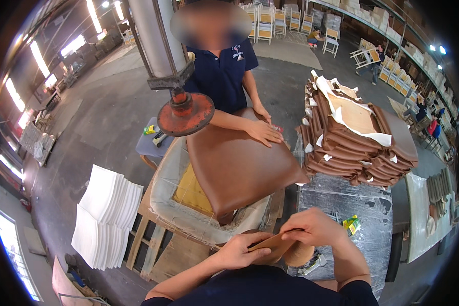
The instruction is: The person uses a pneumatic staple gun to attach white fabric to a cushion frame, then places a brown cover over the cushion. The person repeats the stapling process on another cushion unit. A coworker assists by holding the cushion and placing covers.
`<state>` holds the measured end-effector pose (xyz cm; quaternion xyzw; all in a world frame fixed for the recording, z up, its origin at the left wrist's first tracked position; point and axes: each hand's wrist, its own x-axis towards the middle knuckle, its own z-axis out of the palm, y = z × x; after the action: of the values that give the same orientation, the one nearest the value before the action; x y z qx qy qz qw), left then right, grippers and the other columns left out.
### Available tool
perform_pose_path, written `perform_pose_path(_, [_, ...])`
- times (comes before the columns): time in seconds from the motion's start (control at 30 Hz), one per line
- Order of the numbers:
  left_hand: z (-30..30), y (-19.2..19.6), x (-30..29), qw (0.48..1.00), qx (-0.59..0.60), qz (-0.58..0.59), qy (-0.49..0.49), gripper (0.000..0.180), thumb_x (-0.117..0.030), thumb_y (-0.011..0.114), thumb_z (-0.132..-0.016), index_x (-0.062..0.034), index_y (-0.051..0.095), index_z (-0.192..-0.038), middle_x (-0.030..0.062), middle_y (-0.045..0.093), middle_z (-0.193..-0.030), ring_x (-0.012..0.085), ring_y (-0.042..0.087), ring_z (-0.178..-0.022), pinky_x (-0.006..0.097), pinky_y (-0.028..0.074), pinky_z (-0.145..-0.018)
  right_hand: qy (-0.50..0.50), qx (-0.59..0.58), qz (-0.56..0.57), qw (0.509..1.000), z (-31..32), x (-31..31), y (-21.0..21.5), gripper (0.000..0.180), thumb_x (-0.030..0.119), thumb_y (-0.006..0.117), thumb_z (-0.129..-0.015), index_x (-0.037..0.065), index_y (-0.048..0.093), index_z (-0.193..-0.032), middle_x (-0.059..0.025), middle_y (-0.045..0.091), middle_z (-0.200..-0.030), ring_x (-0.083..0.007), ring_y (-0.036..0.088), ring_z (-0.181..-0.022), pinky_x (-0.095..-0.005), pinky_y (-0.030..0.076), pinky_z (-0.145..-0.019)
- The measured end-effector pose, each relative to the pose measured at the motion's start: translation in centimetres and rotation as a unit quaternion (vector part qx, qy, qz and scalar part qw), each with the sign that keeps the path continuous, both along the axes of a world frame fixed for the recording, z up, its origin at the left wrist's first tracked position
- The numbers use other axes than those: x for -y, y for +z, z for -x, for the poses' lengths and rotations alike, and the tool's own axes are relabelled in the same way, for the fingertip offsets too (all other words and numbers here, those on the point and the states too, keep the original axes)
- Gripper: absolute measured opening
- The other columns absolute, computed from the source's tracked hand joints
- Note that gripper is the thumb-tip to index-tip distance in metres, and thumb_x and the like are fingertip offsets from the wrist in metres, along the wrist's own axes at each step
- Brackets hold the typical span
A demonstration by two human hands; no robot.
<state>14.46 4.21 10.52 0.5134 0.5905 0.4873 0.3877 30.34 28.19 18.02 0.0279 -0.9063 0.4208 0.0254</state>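
Close to my body, my left hand (244, 250) and my right hand (313, 228) grip a thin tan-brown flat piece (273, 247), one at each end. Its material, board or leather, I cannot tell. A rounded brown thing (298, 253) shows just below my right hand, partly hidden. Across from me, a co-worker's hands (262, 131) rest on a brown leather-covered seat cushion (244, 162). The cushion lies tilted over a padded, plastic-wrapped frame (164, 189) with a yellow middle. Above its far left corner hangs a round red press plate (186, 113).
A stack of brown upholstered seats (352, 135) stands on a plastic-wrapped table (341, 199) at the right. That table also bears a green-yellow box (351, 225) and a metal tool (315, 264). White foam sheets (107, 217) are piled at the left. A blue stool (153, 145) holds another tool.
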Motion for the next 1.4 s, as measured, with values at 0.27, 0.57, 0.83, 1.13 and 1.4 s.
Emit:
perform_pose_path(0.27, [-1.1, -1.3, 1.8, 0.988, 0.093, 0.095, 0.074, 0.032, -0.018, 0.066, -0.114, -0.0022, 0.074, -0.140, 0.0101, 0.076, -0.109, 0.0173, 0.068, -0.099, 0.034, 0.057, -0.094, 0.011, -0.010, 0.019, 1.000, 2.0, 1.1, -2.5, 0.021, 0.013, 0.085, -0.093, 0.010, 0.081, -0.113, -0.0101, 0.078, -0.099, -0.0345, 0.076, -0.090, -0.0414, 0.059, -0.076])
perform_pose_path(0.57, [-0.4, -1.9, 2.8, 0.980, 0.156, 0.087, 0.088, 0.042, -0.015, 0.059, -0.118, 0.0047, 0.063, -0.154, 0.0075, 0.073, -0.138, 0.0129, 0.065, -0.125, 0.030, 0.052, -0.109, -0.067, -0.041, -0.047, 0.996, 1.2, -0.4, -7.6, 0.023, 0.008, 0.081, -0.089, 0.010, 0.080, -0.112, -0.0093, 0.073, -0.099, -0.0345, 0.074, -0.091, -0.0431, 0.059, -0.078])
perform_pose_path(0.83, [0.9, -4.3, 2.7, 0.846, 0.508, 0.143, 0.069, 0.057, -0.023, 0.062, -0.116, 0.0010, 0.050, -0.166, 0.0118, 0.070, -0.147, 0.0192, 0.070, -0.129, 0.036, 0.057, -0.111, -0.134, -0.058, 0.003, 0.989, 3.5, -0.3, -9.5, 0.021, 0.003, 0.080, -0.091, 0.007, 0.078, -0.111, -0.0133, 0.074, -0.100, -0.0367, 0.074, -0.092, -0.0424, 0.059, -0.080])
perform_pose_path(1.13, [0.7, -4.7, 3.5, 0.794, 0.581, 0.141, 0.110, 0.050, -0.026, 0.062, -0.116, 0.0002, 0.057, -0.159, 0.0112, 0.072, -0.140, 0.0188, 0.073, -0.121, 0.036, 0.059, -0.106, -0.117, 0.038, 0.129, 0.984, 4.4, 0.4, -9.8, 0.010, 0.007, 0.079, -0.099, 0.002, 0.078, -0.108, -0.0110, 0.079, -0.091, -0.0174, 0.073, -0.081, -0.0336, 0.057, -0.078])
perform_pose_path(1.4, [2.0, -2.9, 2.9, 0.906, 0.387, 0.145, 0.090, 0.033, -0.025, 0.069, -0.114, -0.0020, 0.071, -0.137, 0.0009, 0.075, -0.118, 0.0082, 0.070, -0.105, 0.029, 0.058, -0.092, -0.111, 0.105, 0.229, 0.961, 5.2, 1.4, -9.2, 0.013, 0.011, 0.076, -0.104, -0.002, 0.077, -0.105, -0.0038, 0.075, -0.085, -0.0089, 0.064, -0.081, -0.0314, 0.053, -0.077])
